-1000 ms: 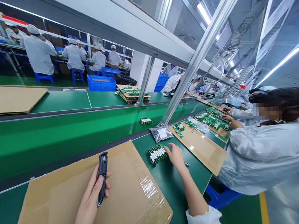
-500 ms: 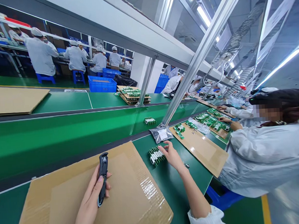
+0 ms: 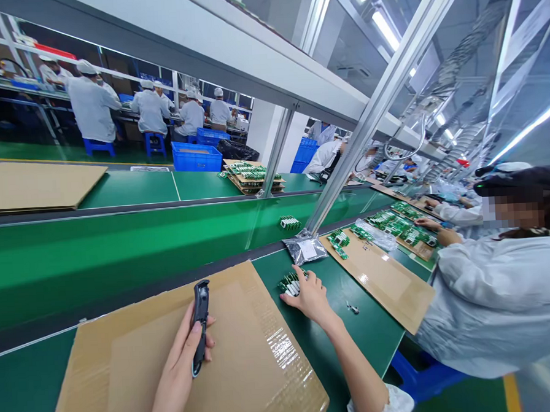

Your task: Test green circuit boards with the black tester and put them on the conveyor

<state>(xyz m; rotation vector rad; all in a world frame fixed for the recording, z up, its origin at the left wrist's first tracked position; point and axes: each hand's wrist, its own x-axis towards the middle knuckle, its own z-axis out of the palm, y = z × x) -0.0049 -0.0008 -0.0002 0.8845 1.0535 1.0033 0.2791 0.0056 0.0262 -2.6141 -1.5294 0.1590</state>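
Observation:
My left hand [image 3: 184, 352] is closed around a slim black housing [image 3: 200, 323], open along one side like the shell of a hair clipper. It is held upright above a taped cardboard sheet [image 3: 140, 373]. To the right, my right hand [image 3: 311, 297] reaches over a row of small green circuit boards with white parts [image 3: 288, 285] on the green bench. Its thumb and fingers are spread around the row, partly hiding it. Whether the fingertips touch the boards, I cannot tell.
A silver bag with a white label [image 3: 306, 249] lies beyond the boards, near a metal post [image 3: 335, 177]. Small loose parts [image 3: 353, 308] lie right of my forearm. Another cardboard sheet [image 3: 385, 286] carries boards beside a seated co-worker [image 3: 500, 280]. More boards [image 3: 289, 222] sit on the green conveyor belt [image 3: 134, 247].
My right hand has come down over the circuit board row, its thumb now at the near side. The left hand keeps hold of the black housing. The whole view has shifted slightly.

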